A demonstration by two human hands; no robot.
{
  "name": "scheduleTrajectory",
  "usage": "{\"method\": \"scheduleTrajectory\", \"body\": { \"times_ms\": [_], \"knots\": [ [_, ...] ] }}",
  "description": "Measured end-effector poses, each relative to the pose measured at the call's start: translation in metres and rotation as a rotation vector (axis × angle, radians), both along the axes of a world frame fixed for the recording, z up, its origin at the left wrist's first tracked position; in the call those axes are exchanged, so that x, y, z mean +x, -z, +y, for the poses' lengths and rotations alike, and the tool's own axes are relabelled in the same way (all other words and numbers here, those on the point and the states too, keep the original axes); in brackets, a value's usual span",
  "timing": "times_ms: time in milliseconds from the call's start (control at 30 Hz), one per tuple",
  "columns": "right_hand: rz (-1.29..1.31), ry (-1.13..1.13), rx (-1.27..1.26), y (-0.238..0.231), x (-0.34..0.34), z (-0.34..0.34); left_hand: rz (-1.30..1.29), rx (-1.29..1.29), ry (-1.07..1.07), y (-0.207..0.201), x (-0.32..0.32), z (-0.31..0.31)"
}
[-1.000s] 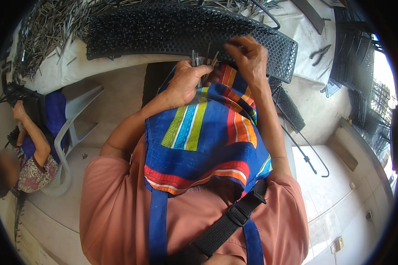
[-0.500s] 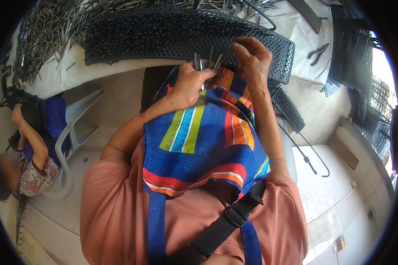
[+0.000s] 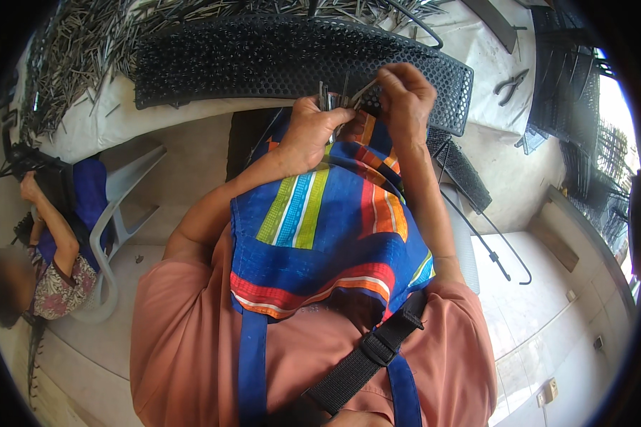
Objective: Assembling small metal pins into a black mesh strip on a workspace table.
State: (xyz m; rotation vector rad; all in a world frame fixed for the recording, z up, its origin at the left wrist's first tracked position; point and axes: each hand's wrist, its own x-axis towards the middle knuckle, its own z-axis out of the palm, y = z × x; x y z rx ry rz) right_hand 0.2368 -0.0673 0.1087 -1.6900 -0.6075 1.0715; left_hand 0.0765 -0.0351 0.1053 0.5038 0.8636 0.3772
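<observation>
My left hand (image 3: 308, 135) is closed round a small bundle of thin, dark strips (image 3: 325, 98), their ends sticking up above the thumb. Just to its right, my right hand (image 3: 409, 99) pinches a single thin strip (image 3: 365, 90), which slants down toward the bundle. Both hands are at the near edge of a long black perforated panel (image 3: 445, 78). Short dark pieces stand densely in the panel's holes on the left and middle, while open holes show at its right end. A colourful striped apron (image 3: 320, 213) covers my lap below the hands.
Many loose strips (image 3: 78, 64) lie heaped at the far left of the covered table (image 3: 484, 99). Pliers (image 3: 511, 87) rest at the right. At left, a co-worker (image 3: 57, 285) sits in a pale plastic chair (image 3: 110, 242). Black perforated panels (image 3: 580, 92) stand at far right.
My right hand has closed on one strip at the bundle, where before its fingers hovered to the right. My left hand has barely moved.
</observation>
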Motion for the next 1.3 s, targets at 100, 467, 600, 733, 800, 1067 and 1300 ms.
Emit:
{"method": "scheduleTrajectory", "body": {
  "times_ms": [100, 467, 600, 733, 800, 1067, 1300],
  "knots": [
    [-0.05, 0.264, 0.198, 0.004, 0.006, 0.003, 0.011, -0.037, -0.006, 0.0, -0.001, -0.002],
    [-0.726, 0.165, 0.37, 0.019, 0.011, 0.018, -0.028, -0.103, -0.101, -0.006, 0.013, 0.004],
    [-0.782, 0.088, 0.357, 0.015, 0.013, 0.019, -0.03, -0.106, -0.105, -0.002, 0.012, 0.005],
    [-0.806, 0.098, 0.347, 0.009, 0.011, 0.02, -0.031, -0.12, -0.095, -0.002, 0.011, 0.005],
    [-0.802, 0.055, 0.343, 0.009, 0.011, 0.017, -0.044, -0.109, -0.088, -0.001, 0.011, 0.004],
    [-1.037, -0.037, 0.295, 0.017, 0.01, 0.016, -0.036, -0.135, -0.115, -0.004, 0.013, 0.003],
    [-1.201, -0.134, 0.296, 0.014, 0.013, 0.02, -0.089, -0.101, -0.127, 0.001, 0.017, 0.007]
  ]
}}
